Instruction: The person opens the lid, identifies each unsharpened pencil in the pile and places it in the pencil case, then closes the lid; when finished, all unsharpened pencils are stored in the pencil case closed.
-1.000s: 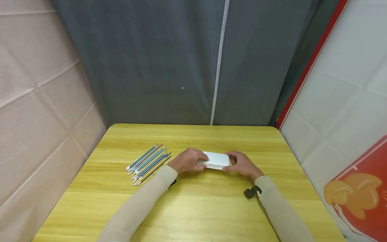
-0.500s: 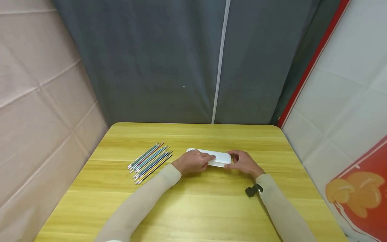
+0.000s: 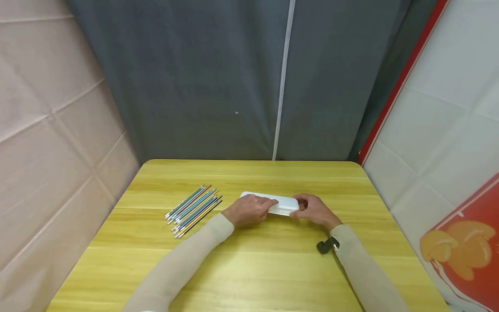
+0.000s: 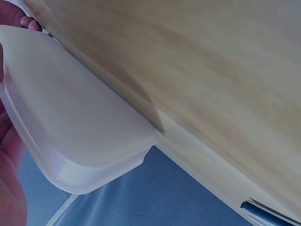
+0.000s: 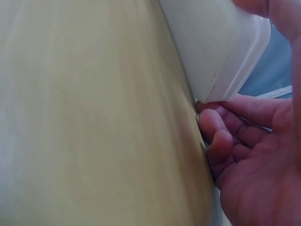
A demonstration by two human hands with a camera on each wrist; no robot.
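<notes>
A flat white plastic box [image 3: 283, 204] with a lid lies across the middle of the yellow wooden table [image 3: 249, 268]. My left hand [image 3: 251, 209] lies over its left half, fingers reaching along the lid and thumb at the near side. My right hand [image 3: 311, 209] grips the box's right end, fingers curled round it. In the left wrist view the box [image 4: 80, 117] shows a rounded corner against the table [image 4: 211, 70]. The right wrist view has the box [image 5: 216, 47] end just above the curled fingers [image 5: 244, 155].
A bundle of several coloured pencils [image 3: 193, 210] lies on the table left of the box, and their ends [image 4: 268, 212] show in the left wrist view. A grey curtain [image 3: 249, 78] hangs behind the table. Padded walls stand close on both sides.
A second ago the left hand covered the box's left end. It has since slid right along the lid, so that end now shows. The box sits slightly farther back; the right hand stays put.
</notes>
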